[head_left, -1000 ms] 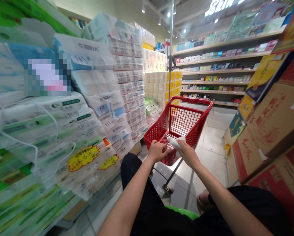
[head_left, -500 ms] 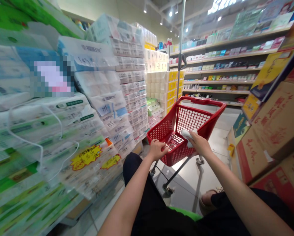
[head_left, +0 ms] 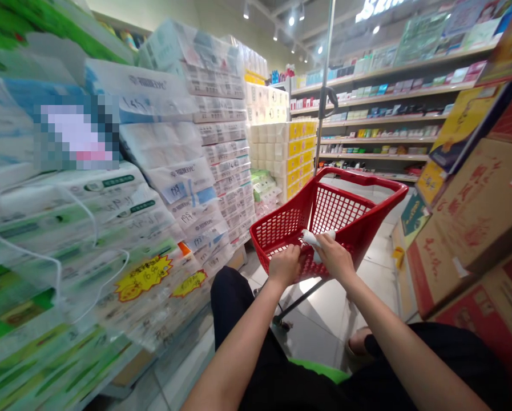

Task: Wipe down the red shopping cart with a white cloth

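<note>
From the head camera, here is the red shopping cart (head_left: 281,224), moulded plastic punched all over with small square holes, its basket flaring up to a smooth, rounded handle at the far side. It stands right in front of the seated person, on pale, glossy floor tiles (head_left: 315,299). And there, at the near rim of the basket, is the white cloth (head_left: 310,237), soft, limp and crumpled, one end poking out in a rolled tip!

To the left rise stacked tissue packs (head_left: 187,177) in crinkled, shiny film, with a thin white cord (head_left: 59,265) looping over them and jagged yellow price tags (head_left: 144,278) stuck on. To the right, stiff cardboard cartons (head_left: 482,214), square-edged and matte.

Plenty is hard to read: a blocky blur covers a patch among the packs, the cart's far wheels are out of sight behind the basket and arm, and the nearest packs blur and run off the edge.

Now the fingers! The right hand (head_left: 336,258) has them closed around the cloth, bunching it against the cart's near rim. The left hand (head_left: 285,265) sits just beside it, fingers curled over the rim; their tips are hidden, so whether they grip cannot be told.
</note>
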Available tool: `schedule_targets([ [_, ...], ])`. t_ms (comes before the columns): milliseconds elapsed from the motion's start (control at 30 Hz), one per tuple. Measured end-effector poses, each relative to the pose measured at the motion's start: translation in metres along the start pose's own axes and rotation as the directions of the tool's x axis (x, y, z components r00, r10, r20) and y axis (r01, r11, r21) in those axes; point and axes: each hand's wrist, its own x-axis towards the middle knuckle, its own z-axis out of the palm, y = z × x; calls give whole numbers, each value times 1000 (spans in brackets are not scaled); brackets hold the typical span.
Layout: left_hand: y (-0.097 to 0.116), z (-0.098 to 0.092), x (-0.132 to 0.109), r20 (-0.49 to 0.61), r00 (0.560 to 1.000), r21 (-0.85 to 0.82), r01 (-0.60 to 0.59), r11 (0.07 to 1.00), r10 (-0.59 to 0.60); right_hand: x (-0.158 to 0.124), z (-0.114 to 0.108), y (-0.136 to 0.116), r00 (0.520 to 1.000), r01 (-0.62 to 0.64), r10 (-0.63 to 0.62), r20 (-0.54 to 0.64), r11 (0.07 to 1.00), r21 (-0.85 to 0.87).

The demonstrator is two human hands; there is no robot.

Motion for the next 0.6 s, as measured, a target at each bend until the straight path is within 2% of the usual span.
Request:
schedule_targets([
  [167,-14,-3,-7,-13,1000,11,-16,1000,16,3,-13,31,999,-43,43,4,999,-30],
  [267,-13,-2,-6,-18,1000,1,-11,1000,11,7,-21,55,995,-102,101,-24,994,-34],
  [333,-10,0,-5,-23,1000,-13,-12,1000,12,7,-24,60,992,-123,121,-47,992,-40],
  [433,-5,2,-4,-18,1000,-45,-19,999,18,1,-20,42,986,-149,144,-87,987,-64],
  [600,-4,-1,-3,0,1000,-64,-12,998,12,-18,-1,-19,997,-58,56,-60,998,-31],
])
